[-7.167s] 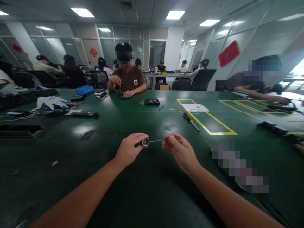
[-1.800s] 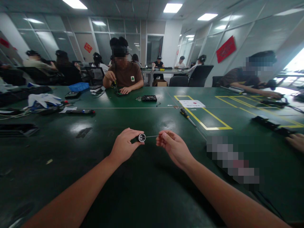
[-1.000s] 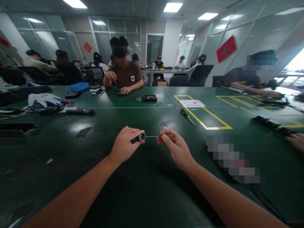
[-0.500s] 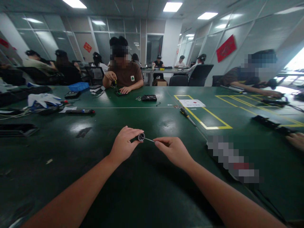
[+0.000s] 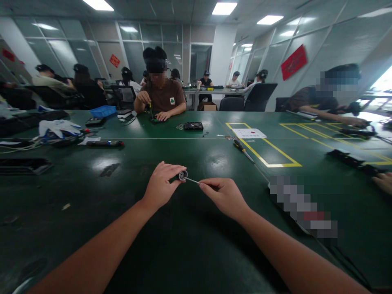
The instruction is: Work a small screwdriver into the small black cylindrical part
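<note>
Above the green table (image 5: pixel 128 237), my left hand (image 5: pixel 161 183) grips a small round grey part (image 5: pixel 183 175) between thumb and fingers. Its open, hollow end faces me, with a dark inside. My right hand (image 5: pixel 225 196) pinches a thin metal rod (image 5: pixel 192 180) between thumb and forefinger. The rod's far tip meets the round part at its open end; how deep it reaches I cannot tell. The rod's other end is hidden in my right hand.
A yellow-and-black screwdriver (image 5: pixel 240 146) lies beyond my right hand, near yellow tape outlines (image 5: pixel 283 165). A blurred-out power strip shape (image 5: pixel 301 206) is at right. White gloves (image 5: pixel 58 128), a pen-like tool (image 5: pixel 104 143) and a black case (image 5: pixel 193 126) lie farther back. A co-worker (image 5: pixel 159 94) sits opposite.
The view has shifted slightly. Both hands keep their grips on the round part and the rod, and the round part's opening shows a little more of its inside.
</note>
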Action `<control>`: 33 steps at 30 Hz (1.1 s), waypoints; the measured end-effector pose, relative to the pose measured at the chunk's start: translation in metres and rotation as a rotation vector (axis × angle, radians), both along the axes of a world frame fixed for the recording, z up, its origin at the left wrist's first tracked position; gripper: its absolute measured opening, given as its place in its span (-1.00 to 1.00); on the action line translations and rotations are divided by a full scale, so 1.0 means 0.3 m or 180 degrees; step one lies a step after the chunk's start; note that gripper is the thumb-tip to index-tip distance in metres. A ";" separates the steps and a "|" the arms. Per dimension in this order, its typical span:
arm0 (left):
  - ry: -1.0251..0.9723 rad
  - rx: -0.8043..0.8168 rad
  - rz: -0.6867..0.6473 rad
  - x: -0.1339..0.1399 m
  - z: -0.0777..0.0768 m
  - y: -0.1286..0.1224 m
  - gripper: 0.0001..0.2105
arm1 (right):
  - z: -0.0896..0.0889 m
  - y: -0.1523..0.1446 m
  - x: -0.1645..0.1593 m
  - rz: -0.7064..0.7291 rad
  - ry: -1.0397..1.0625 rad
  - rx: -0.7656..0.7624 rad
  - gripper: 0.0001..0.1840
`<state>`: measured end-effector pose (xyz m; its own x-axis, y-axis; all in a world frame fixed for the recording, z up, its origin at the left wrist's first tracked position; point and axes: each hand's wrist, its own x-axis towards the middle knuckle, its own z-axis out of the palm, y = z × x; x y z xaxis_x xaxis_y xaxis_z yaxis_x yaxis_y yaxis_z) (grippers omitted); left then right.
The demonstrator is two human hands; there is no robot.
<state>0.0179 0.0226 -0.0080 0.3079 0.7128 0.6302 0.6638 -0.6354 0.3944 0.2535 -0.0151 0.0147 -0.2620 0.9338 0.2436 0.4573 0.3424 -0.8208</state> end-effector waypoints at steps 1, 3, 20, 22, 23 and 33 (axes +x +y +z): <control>0.0010 0.0016 0.0010 -0.001 -0.001 -0.001 -0.69 | -0.001 -0.001 0.000 -0.0023 -0.0027 0.0041 -0.77; 0.0047 0.0039 0.0014 -0.001 0.000 -0.003 -0.69 | -0.004 -0.001 -0.001 -0.0090 -0.0077 0.0070 -0.76; 0.0194 0.0021 -0.0043 0.010 0.009 -0.013 -0.70 | 0.012 -0.011 -0.014 -0.0133 -0.0498 -0.0040 -0.69; 0.0176 -0.0001 -0.0040 0.012 0.012 -0.015 -0.71 | 0.009 -0.011 -0.014 -0.0152 -0.0507 -0.0052 -0.69; 0.0173 -0.0007 -0.0033 0.012 0.013 -0.015 -0.72 | 0.008 -0.011 -0.014 -0.0173 -0.0514 -0.0048 -0.69; 0.0236 0.0083 -0.0013 0.008 -0.003 -0.005 -0.68 | 0.013 -0.016 -0.019 -0.0194 -0.0564 0.0032 -0.71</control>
